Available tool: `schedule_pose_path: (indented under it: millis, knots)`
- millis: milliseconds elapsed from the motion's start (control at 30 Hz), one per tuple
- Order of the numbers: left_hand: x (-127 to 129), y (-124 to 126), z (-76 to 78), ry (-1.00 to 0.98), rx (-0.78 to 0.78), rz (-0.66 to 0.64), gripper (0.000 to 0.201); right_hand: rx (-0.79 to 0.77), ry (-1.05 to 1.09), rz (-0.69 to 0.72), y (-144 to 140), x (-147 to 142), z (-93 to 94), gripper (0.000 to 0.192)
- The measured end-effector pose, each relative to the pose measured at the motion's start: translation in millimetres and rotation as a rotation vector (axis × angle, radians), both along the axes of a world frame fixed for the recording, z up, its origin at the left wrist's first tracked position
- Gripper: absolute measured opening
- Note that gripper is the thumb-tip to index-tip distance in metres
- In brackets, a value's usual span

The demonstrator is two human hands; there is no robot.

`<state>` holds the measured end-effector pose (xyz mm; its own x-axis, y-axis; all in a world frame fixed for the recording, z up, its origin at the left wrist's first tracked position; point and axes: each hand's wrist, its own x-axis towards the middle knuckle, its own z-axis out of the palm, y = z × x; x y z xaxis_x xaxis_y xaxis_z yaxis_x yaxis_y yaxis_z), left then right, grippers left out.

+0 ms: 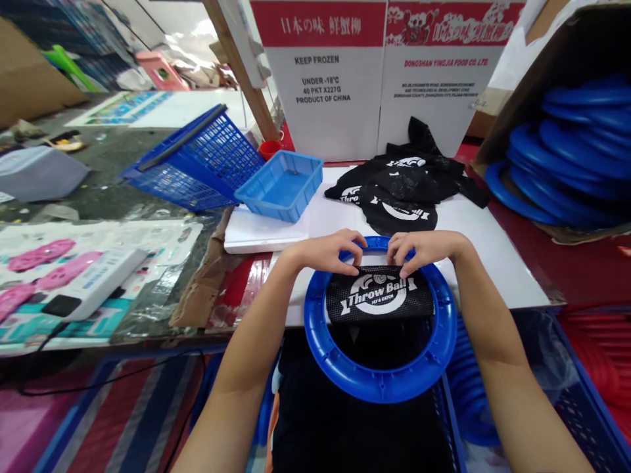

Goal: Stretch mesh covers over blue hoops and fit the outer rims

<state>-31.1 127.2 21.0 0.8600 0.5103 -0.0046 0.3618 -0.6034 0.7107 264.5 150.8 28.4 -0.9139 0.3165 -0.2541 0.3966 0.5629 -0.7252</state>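
Right, I've got both hands on it: my left hand (328, 253) and right hand (422, 249) each pinch the top edge of the black mesh net (378, 295), printed "Throw Ball", against the far rim of the blue ring (379, 381). That ring sits at the near edge of the white table (493, 243), with a pile of nets (404, 184) beyond and a blue tray (280, 184) to the left.

- small light-blue plastic tray (282, 184) on the white board (483, 230)'s left end
- big blue plastic mesh basket (197, 161), tipped, just left of the tray
- white-and-red cardboard cartons (355, 72) upright behind the board
- pile of black printed mesh pieces (409, 180) right of the tray
- stack of blue plastic rings (572, 157) in an open box, far right of the tray
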Motion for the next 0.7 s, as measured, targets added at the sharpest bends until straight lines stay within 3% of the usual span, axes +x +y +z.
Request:
schedule_pose_path:
  millis: [167, 333, 533, 700]
  knots:
    - [1.8, -0.9, 7.8, 0.009, -0.054, 0.105, 0.023, 0.026, 0.026, -0.014, -1.1, -0.4, -0.2, 0.029]
    - [8.9, 1.0, -0.8, -0.008, -0.058, 0.264, 0.018, 0.083, 0.01, -0.171, -4.8, -7.7, 0.3, 0.025]
    - [15.3, 0.0, -8.5, -0.057, 0.027, 0.291, 0.005, 0.189, 0.035, -0.264, -12.9, -21.1, 2.8, 0.026]
    - [20.0, 1.4, -12.3, -0.01, 0.106, 0.276, 0.018, 0.193, 0.02, -0.299, -17.4, -26.6, 3.8, 0.038]
